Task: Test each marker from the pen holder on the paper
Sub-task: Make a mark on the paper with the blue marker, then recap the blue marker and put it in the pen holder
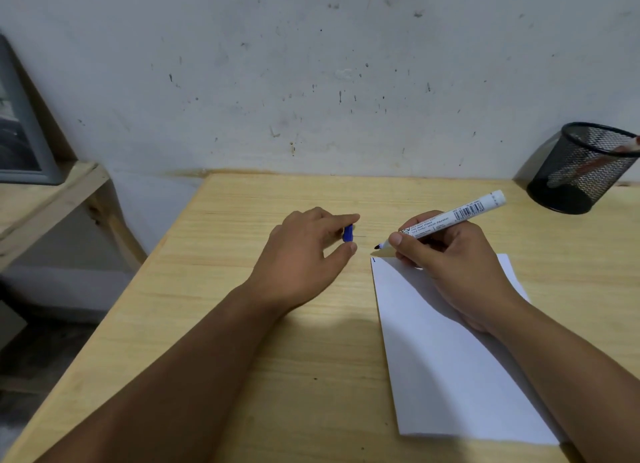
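Note:
My right hand (446, 265) grips a white marker (457, 215) with a barcode label, its cap off and its dark tip just above the far left corner of the white paper (450, 376). A short dark mark sits at that corner. My left hand (304, 258) rests on the table left of the paper and pinches the blue marker cap (347, 233) between thumb and fingers. The black mesh pen holder (585, 168) stands at the far right by the wall, with a red-capped marker (627, 147) leaning inside.
The light wooden table (242, 324) butts against a stained white wall. Its left edge drops to the floor. A wooden shelf (45, 199) with a grey framed object stands to the left.

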